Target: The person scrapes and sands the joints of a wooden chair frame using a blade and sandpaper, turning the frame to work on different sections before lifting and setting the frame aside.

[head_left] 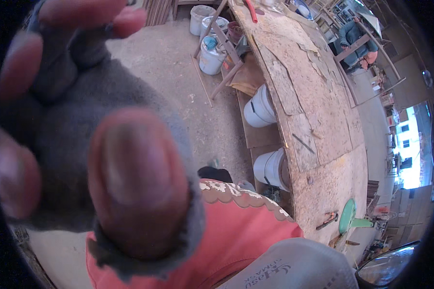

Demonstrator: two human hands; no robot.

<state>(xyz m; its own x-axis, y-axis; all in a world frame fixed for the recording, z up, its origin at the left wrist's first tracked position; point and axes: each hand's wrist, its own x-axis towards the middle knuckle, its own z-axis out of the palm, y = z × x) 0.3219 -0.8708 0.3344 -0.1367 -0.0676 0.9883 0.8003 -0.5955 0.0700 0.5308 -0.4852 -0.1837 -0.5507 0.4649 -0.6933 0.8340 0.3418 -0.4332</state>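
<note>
My left hand (74, 108) fills the left side, very near the camera and blurred. It wears a dark grey glove with the fingertips cut off, and a frayed edge rings the thumb. The palm side faces the camera. The thumb stands apart from the fingers, which are spread and bent, with nothing seen between them. My right hand is not in view. A coral-red garment with a brown and white scalloped border (246, 231) shows beside the thumb, low in the view.
A long, worn worktable (332, 115) runs down the right side. On it lie pliers (328, 220), a green plastic object (348, 216) and a red tube (251, 10). White buckets (259, 110) stand beneath it, others (211, 58) beyond. Another person (354, 38) bends at the far right.
</note>
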